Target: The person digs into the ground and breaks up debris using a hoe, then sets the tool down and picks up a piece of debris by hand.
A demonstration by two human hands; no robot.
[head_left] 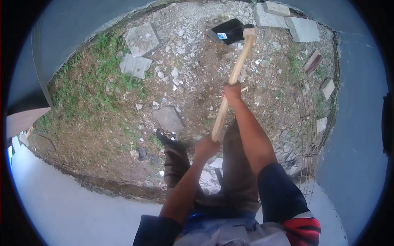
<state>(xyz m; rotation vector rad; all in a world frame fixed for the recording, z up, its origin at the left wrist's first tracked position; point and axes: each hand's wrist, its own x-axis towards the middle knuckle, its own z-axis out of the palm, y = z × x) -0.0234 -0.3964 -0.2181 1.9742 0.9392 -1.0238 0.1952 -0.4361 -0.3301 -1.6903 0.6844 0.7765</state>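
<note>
A hoe with a long pale wooden handle [241, 59] reaches away from my body, its black blade [233, 31] with a small blue and white sticker at the far end, low over or on the stony soil. My left hand [206, 148] is wrapped round the near end of the handle, in front of my legs. Farther up, about midway along, my right hand [232, 92] is closed round the same handle.
Broken concrete slabs [142, 39] lie at the upper left, others [304, 29] at the upper right. A flat stone [168, 119] is near my foot. A wire rebar frame [305, 123] runs along the right, beside a grey wall [357, 102]. Green weeds [108, 78] grow at left.
</note>
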